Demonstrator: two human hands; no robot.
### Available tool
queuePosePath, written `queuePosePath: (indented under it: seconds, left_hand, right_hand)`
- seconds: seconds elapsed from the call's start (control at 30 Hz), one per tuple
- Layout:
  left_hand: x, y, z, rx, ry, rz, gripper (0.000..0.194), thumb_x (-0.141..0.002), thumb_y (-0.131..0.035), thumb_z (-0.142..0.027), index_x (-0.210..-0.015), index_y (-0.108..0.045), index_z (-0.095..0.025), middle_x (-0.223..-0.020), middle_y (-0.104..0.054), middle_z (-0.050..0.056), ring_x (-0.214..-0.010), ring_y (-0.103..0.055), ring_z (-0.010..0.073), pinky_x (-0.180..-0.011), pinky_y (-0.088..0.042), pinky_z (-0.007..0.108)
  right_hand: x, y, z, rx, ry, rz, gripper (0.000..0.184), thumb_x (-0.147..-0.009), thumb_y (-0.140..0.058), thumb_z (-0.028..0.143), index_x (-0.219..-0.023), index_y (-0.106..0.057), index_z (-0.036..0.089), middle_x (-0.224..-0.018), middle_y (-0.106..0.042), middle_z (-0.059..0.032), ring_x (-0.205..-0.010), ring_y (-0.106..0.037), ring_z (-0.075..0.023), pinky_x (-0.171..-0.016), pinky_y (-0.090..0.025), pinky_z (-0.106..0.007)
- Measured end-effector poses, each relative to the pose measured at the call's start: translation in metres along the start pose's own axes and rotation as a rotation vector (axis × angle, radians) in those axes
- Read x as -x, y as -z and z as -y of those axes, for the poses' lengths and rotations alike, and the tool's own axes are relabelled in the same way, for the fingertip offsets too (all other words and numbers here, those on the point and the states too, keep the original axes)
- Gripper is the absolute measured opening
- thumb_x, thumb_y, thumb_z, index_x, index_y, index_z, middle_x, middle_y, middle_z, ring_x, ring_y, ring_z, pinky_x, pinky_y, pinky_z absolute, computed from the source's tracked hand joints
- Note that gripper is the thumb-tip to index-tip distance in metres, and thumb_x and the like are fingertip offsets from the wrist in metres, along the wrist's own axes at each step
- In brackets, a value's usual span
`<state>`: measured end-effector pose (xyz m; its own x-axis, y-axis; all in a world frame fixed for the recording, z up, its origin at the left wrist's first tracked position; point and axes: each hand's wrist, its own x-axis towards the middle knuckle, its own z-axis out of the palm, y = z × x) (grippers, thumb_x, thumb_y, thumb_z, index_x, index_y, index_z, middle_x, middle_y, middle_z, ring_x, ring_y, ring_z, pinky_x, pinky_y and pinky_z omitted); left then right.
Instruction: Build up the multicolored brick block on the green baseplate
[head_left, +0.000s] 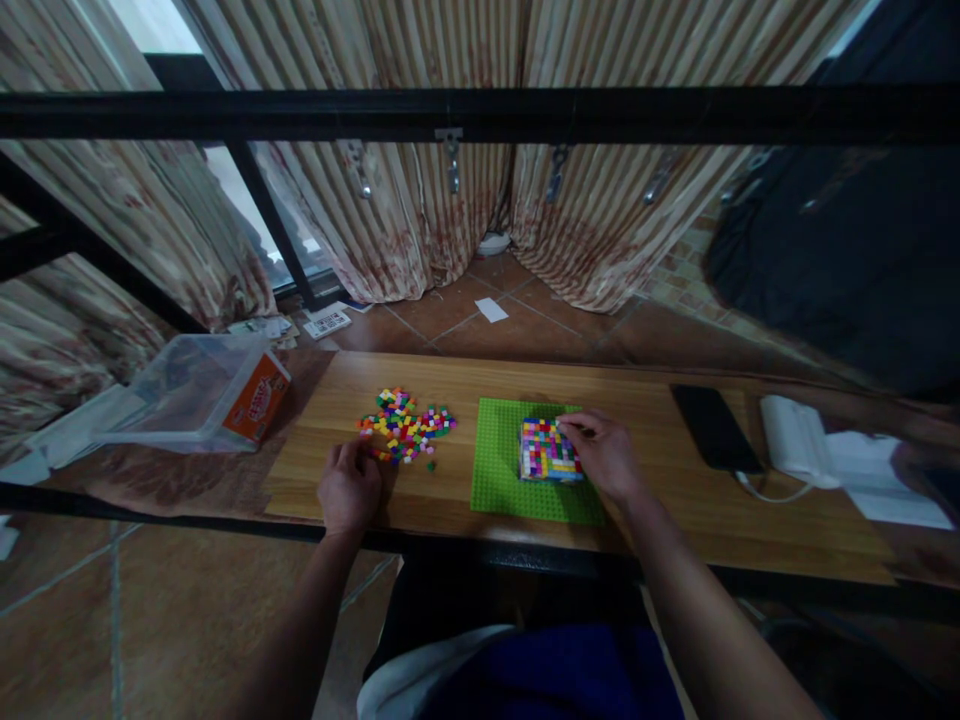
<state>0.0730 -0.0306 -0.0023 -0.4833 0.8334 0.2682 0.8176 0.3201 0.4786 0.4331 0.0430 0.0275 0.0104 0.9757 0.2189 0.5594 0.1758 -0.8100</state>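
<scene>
A block of many-coloured building bricks [543,452] sits on the green baseplate [495,470]. My right hand [606,455] is at the block's upper right corner, thumb and finger pinched together on what looks like a small pale building brick, partly hidden by the fingertips. To the left lies a loose pile of small coloured bricks [409,428]. My left hand [349,487] rests on the table at the pile's near left edge with its fingers curled in. Whether a brick is between those fingers is too small to make out.
Beyond the pile on the left stands a clear plastic box [187,390] with an orange label. A black phone [715,427] with a cable to a white device [796,440] lies right of the baseplate. A dark metal bar [480,115] crosses above the wooden table [442,500].
</scene>
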Motion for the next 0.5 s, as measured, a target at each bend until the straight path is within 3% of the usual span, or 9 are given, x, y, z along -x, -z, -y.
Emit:
queuePosePath:
  seconds: [0.5]
  left_hand:
    - [0.0008,-0.0009,0.0002,-0.001,0.009,0.009,0.030,-0.089,-0.049,-0.020,-0.112,-0.068,-0.020,-0.110,-0.069,0.008,-0.095,-0.067,0.0234,-0.079,-0.051,0.032]
  right_hand:
    - [-0.0047,-0.0002,-0.0048,0.013,-0.032,0.013,0.023,-0.080,-0.061,0.042,-0.078,-0.077,0.025,-0.088,-0.078,-0.0048,-0.083,-0.070,-0.0215,-0.084,-0.053,-0.037]
